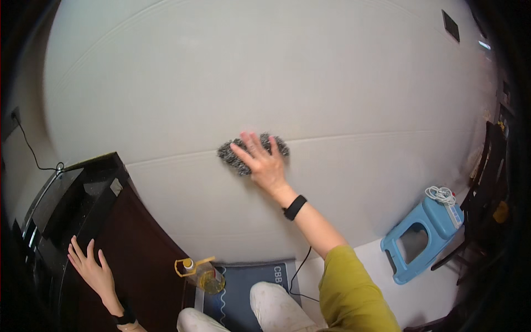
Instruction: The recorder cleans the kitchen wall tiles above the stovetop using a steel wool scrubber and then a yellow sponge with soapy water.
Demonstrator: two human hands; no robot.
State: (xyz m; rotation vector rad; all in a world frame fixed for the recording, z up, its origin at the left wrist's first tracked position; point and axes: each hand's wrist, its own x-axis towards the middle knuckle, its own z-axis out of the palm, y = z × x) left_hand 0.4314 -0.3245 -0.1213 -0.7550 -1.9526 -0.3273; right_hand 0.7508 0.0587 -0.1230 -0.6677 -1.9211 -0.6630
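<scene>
My right hand (265, 164) presses a grey fluffy cleaning pad (236, 159) flat against a large off-white wall (199, 103). Its fingers are spread over the top of the pad, and the palm covers part of it. The pad lies across a thin horizontal seam in the wall. At the lower left, my left hand (93, 269) is raised with its fingers apart and holds nothing. It is over the front of a dark cabinet (124, 232); whether the fingertips touch the cabinet, I cannot tell. Dark bands are on both wrists.
An oil bottle with a yellow cap (211, 280) stands by the cabinet on a dark blue mat (244, 276). To the right is a light blue plastic stool (435, 224) bearing a white power strip with a coiled cord (442, 195). A black cable (298, 269) runs down to the floor.
</scene>
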